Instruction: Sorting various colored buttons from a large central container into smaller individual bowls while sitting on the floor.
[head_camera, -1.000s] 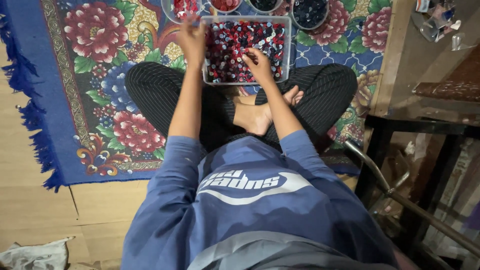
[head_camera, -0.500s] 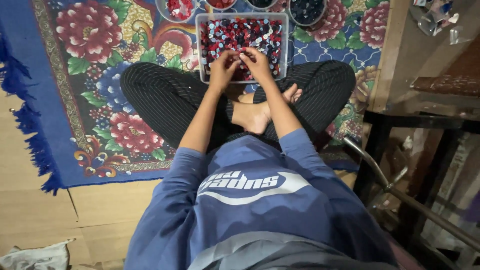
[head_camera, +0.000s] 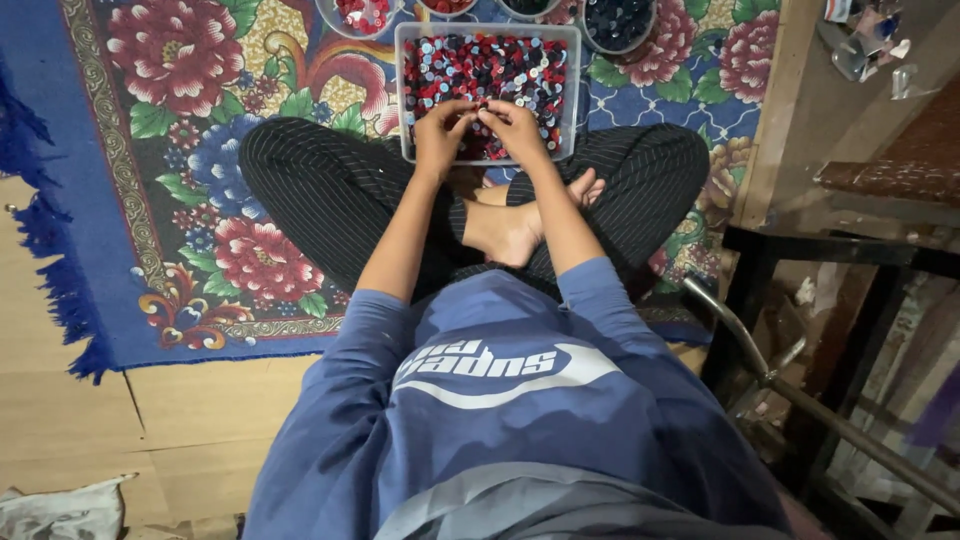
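While the person sits cross-legged on a flowered rug (head_camera: 180, 150), both hands meet over one clear rectangular tray (head_camera: 570, 90) heaped with small round pieces (head_camera: 520, 70) in red, dark and pale blue.

The left hand (head_camera: 440, 135) and right hand (head_camera: 515, 128) hover at the tray's near edge, fingertips pinched together and almost touching each other; what they pinch is too small to make out, so whether anything is held cannot be told. The tray rests on the rug just ahead of the crossed shins. Beyond it stand four round bowls, cut by the frame: two with red pieces (head_camera: 360, 15), two with dark ones (head_camera: 618, 20). A dark metal frame (head_camera: 760, 270) stands at the right.
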